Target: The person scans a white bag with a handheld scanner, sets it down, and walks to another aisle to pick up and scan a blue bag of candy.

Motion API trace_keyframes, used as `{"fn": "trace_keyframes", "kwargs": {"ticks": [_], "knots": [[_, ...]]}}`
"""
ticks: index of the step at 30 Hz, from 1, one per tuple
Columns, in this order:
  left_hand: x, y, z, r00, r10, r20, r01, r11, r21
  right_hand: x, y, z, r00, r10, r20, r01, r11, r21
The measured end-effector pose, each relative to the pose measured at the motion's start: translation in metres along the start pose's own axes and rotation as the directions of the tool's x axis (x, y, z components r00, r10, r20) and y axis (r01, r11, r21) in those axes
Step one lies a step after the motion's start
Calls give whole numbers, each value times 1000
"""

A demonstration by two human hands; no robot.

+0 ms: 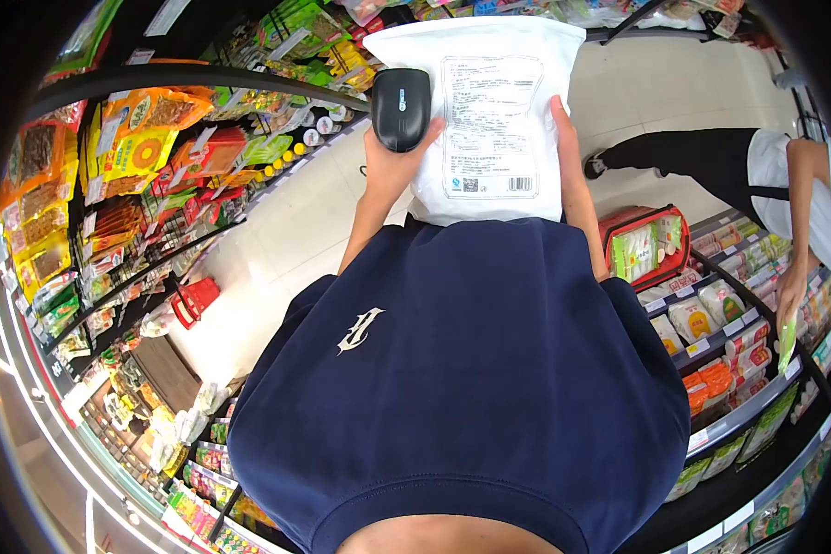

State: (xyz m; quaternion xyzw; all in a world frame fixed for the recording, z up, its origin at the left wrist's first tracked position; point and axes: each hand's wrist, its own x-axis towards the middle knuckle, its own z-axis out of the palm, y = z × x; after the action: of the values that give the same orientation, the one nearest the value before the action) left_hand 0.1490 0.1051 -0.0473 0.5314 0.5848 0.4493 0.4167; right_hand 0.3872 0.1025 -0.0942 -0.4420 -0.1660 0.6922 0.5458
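Observation:
In front of my chest is a large white plastic bag, upright, with a printed panel of text, a QR code and a barcode facing me. My left hand is closed around a black handheld barcode scanner; its thumb reaches against the bag's left side. My right hand grips the bag's right edge, thumb along the front and the other fingers hidden behind. The bag's lower end rests near my dark blue shirt.
Shelves of bright snack packets line the left. To the right, another person reaches toward a low shelf of packaged goods. A red basket with green-and-white packs stands near my right arm. Another red basket is at lower left.

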Motion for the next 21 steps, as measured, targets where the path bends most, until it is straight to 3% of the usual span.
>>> {"fn": "trace_keyframes", "kwargs": {"ticks": [15, 21], "knots": [[4, 3, 2, 999, 28, 19, -27, 1000, -6, 1, -2, 0, 1000, -14, -12, 14, 1000, -2], [3, 6, 6, 1000, -30, 2, 30, 999, 30, 1, -5, -5, 1000, 26, -11, -26, 1000, 17]]}}
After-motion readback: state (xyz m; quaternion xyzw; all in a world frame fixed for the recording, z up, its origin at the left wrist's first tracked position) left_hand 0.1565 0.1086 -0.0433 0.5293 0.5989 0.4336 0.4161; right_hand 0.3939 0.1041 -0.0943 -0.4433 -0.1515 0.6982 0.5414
